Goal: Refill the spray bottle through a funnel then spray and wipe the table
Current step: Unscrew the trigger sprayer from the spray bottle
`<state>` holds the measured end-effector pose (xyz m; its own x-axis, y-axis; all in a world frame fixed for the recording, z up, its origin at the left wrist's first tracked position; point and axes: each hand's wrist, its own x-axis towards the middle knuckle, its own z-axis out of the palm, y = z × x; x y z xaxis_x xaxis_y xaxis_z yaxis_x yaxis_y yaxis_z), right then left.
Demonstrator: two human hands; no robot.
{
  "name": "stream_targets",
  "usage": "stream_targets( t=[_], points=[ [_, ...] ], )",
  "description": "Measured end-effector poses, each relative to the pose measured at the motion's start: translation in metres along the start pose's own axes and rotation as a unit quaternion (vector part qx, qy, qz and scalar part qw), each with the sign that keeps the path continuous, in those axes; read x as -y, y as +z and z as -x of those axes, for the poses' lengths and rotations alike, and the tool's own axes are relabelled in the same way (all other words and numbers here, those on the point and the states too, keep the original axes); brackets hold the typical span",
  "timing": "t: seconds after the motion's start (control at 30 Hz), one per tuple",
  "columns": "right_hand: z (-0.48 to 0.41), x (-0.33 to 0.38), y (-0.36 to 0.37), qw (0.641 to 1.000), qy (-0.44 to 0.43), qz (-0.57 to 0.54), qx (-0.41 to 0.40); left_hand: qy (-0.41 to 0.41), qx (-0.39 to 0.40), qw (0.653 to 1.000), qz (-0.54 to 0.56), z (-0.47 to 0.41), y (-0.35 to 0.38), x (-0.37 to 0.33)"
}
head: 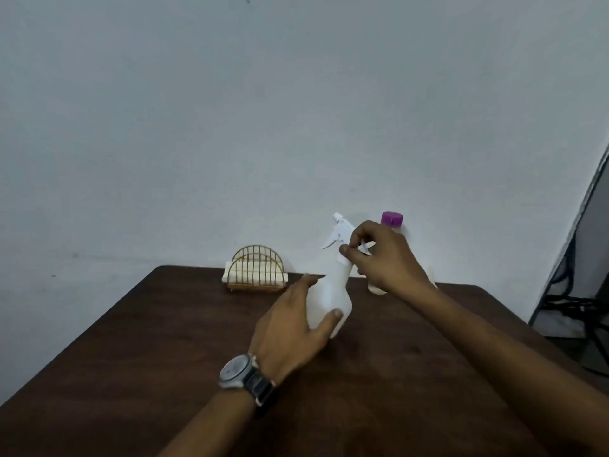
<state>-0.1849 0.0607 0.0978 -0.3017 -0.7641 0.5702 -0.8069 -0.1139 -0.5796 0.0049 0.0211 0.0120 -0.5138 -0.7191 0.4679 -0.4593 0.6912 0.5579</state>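
Head view: a dark wooden desk (148, 357) runs up to a pale wall (230, 110); the white spray bottle (331, 301) stands on it at the middle of the picture, leaning slightly, its nozzle pointing toward 11 o'clock. The left hand (293, 328) is wrapped round the bottle's wide lower body, thumb on the near face, fingers round the far side, closed on it; a watch (242, 374) with a dark strap sits on that wrist. The right hand (382, 255) comes in from 4 o'clock and pinches the bottle's neck collar just below the trigger head, thumb and fingertips curled tight on it. Just behind the right hand, at 1 o'clock from the spray bottle, stands a second bottle with a purple cap (392, 219); its pale base shows below the wrist, the rest is hidden. At 10 o'clock from the spray bottle, by the wall, a gold wire holder (257, 272) keeps a folded cream cloth (230, 273) upright. At the 3 o'clock edge of the picture, off the desk, dark cables (573, 301) hang beside a grey panel.
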Motion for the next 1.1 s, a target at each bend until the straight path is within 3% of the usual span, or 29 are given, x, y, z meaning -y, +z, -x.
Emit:
stream_targets(
  t=[0.17, 0.33, 0.43, 0.63, 0.73, 0.87, 0.97, 1.1],
  points=[
    [0.072, 0.049, -0.015, 0.998, -0.001, 0.021, 0.053, -0.008, 0.012, 0.996, 0.092, 0.024, 0.005, -0.019],
    [0.122, 0.073, -0.034, 0.997, 0.030, 0.012, 0.070, -0.045, 0.048, 0.993, 0.100, 0.062, 0.009, -0.035],
    [0.137, 0.077, -0.041, 0.996, 0.051, -0.003, 0.071, -0.051, 0.050, 0.986, 0.151, 0.080, 0.007, -0.042],
    [0.139, 0.088, -0.049, 0.992, 0.039, 0.070, 0.099, -0.093, 0.049, 0.963, 0.248, 0.099, 0.010, -0.047],
    [0.130, 0.088, -0.054, 0.985, 0.038, 0.069, 0.153, -0.096, 0.067, 0.958, 0.262, 0.101, 0.010, -0.051],
    [0.125, 0.089, -0.063, 0.966, 0.033, -0.021, 0.255, -0.100, 0.092, 0.953, 0.270, 0.103, 0.011, -0.052],
    [0.123, 0.094, -0.062, 0.976, 0.043, 0.010, 0.211, -0.093, 0.093, 0.948, 0.289, 0.105, 0.012, -0.050],
    [0.121, 0.110, -0.054, 0.985, -0.026, 0.107, 0.131, -0.093, 0.099, 0.947, 0.292, 0.106, 0.011, -0.051]
  ],
)
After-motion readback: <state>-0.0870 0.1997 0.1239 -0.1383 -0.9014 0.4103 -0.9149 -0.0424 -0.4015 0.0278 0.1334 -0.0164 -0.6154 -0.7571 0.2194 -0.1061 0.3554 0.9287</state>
